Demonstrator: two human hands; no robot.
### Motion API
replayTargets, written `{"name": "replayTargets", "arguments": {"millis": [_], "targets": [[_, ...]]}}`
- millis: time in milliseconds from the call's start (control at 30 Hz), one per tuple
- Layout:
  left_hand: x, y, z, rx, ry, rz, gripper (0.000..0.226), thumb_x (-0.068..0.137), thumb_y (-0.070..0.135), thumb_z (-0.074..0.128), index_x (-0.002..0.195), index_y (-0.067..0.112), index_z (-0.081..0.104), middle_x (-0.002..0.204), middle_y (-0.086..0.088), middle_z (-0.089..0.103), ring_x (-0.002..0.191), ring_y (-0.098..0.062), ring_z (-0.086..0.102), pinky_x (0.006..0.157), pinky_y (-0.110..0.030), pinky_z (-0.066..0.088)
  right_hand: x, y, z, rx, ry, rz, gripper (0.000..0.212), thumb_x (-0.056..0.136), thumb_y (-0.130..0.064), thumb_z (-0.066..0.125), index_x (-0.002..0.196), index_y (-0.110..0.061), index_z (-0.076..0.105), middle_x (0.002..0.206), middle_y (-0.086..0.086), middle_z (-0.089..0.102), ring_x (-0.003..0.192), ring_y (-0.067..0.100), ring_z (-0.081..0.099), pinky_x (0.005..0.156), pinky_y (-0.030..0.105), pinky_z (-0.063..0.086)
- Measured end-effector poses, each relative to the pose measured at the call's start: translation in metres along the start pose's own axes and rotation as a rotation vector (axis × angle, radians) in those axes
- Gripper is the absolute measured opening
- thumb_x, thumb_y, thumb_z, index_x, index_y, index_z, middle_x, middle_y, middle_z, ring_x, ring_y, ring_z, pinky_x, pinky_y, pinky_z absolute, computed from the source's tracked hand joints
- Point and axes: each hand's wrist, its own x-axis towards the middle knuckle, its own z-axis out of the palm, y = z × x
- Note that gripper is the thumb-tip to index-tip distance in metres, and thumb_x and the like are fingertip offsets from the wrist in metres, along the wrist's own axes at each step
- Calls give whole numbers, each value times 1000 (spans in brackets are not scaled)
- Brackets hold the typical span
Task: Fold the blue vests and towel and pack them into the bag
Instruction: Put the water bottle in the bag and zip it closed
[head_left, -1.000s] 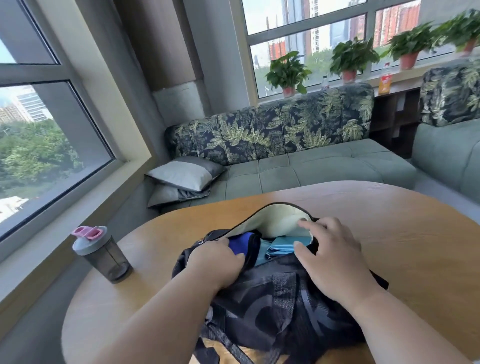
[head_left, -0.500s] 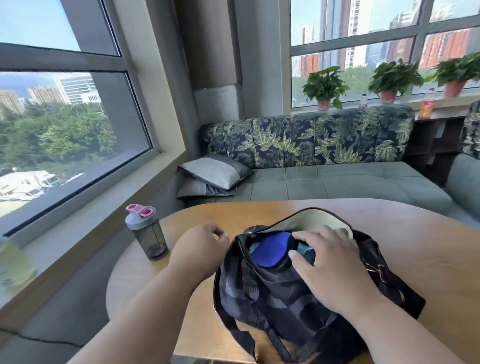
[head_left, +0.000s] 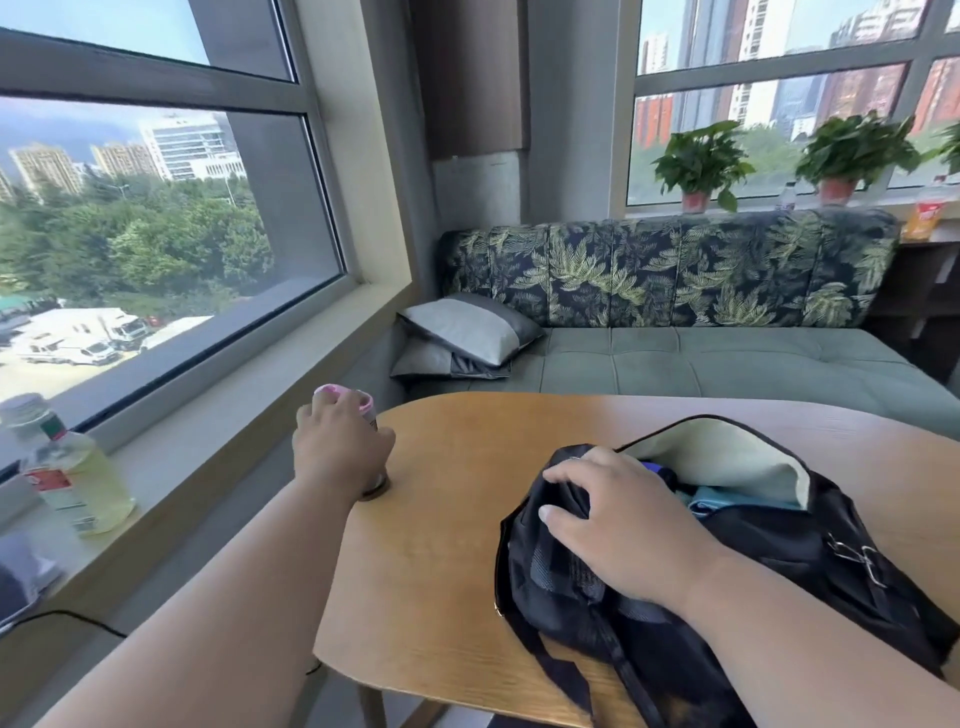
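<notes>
A black bag (head_left: 779, 551) lies on the wooden table (head_left: 457, 519) with its pale-lined mouth open. Inside it a folded light blue cloth (head_left: 727, 504) and a bit of dark blue cloth (head_left: 652, 469) show. My right hand (head_left: 618, 514) grips the bag's left rim, fingers curled over the fabric. My left hand (head_left: 340, 449) is wrapped around a shaker bottle with a pink lid (head_left: 358, 402) at the table's left edge; the hand hides most of the bottle.
A window sill on the left carries a yellow drink bottle (head_left: 78, 467). Behind the table is a green sofa (head_left: 701, 358) with grey cushions (head_left: 467, 332). Potted plants (head_left: 701, 161) stand on the far sill. A black cable (head_left: 78, 621) runs below the left sill.
My left hand left the bag, reached left and took hold of the shaker bottle. My right hand shifted to the bag's left rim. The view swung left.
</notes>
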Motion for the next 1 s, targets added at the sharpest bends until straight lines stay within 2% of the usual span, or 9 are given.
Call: {"name": "replayTargets", "arguments": {"millis": [67, 167, 233, 300, 433, 533, 700, 833, 1000], "targets": [[17, -4, 4, -20, 4, -21, 58, 89, 37, 69, 144, 25, 54, 150, -9, 42, 134, -36, 41, 107, -43, 41, 5, -4, 3, -14, -6, 4, 45, 97, -58, 55, 137, -41, 60, 128, -19, 51, 131, 8, 42, 111, 28, 35], [40, -13, 16, -4, -42, -30, 88, 86, 50, 76, 159, 35, 30, 166, -10, 20, 146, -41, 30, 116, -50, 36, 13, -9, 7, -7, -11, 10, 45, 96, -58, 55, 138, -41, 59, 128, -18, 52, 131, 9, 41, 112, 29, 36], [53, -20, 25, 0, -65, -46, 101, 82, 60, 77, 162, 40, 18, 170, -9, 7, 151, -43, 22, 120, -56, 33, 16, -13, 9, 9, -7, 10, 44, 96, -57, 56, 136, -40, 60, 126, -18, 52, 129, 8, 42, 111, 28, 37], [64, -28, 33, 13, -88, -61, 105, 80, 67, 76, 162, 42, 16, 171, -8, 0, 152, -44, 20, 121, -58, 33, 19, -16, 11, 16, -3, 9, 44, 96, -57, 57, 136, -40, 61, 125, -19, 52, 128, 7, 42, 110, 27, 37], [82, -39, 47, -118, -150, -104, 95, 78, 64, 81, 157, 39, 34, 171, -7, 2, 145, -46, 36, 114, -54, 43, 22, -18, 17, 21, -13, 12, 44, 95, -57, 57, 136, -41, 60, 124, -20, 50, 128, 5, 41, 110, 27, 37], [86, -41, 52, -161, -119, -63, 80, 77, 56, 86, 143, 31, 48, 158, -6, 21, 127, -40, 53, 102, -48, 52, 22, -17, 22, 25, -20, 14, 42, 95, -57, 57, 135, -42, 61, 122, -21, 49, 128, 5, 40, 112, 28, 37], [66, -28, 54, -228, -64, 16, 59, 80, 43, 85, 129, 28, 56, 145, -4, 34, 109, -35, 57, 87, -39, 51, 13, -15, 17, 55, 80, 1, 36, 95, -50, 61, 129, -41, 64, 120, -21, 54, 124, 4, 44, 113, 27, 35], [30, -4, 50, -378, -23, 74, 49, 81, 40, 85, 121, 32, 57, 143, 2, 36, 105, -28, 59, 91, -40, 52, -6, -3, 1, 102, 174, 4, 31, 93, -42, 63, 124, -39, 67, 119, -24, 58, 121, 0, 48, 109, 21, 36], [-23, 46, 15, -641, 85, 162, 52, 79, 36, 89, 120, 36, 59, 144, 9, 37, 111, -12, 52, 97, -34, 46, -41, 35, -27, 109, 286, 64, 27, 94, -33, 65, 120, -37, 69, 115, -23, 60, 115, -2, 50, 102, 10, 34]]}}
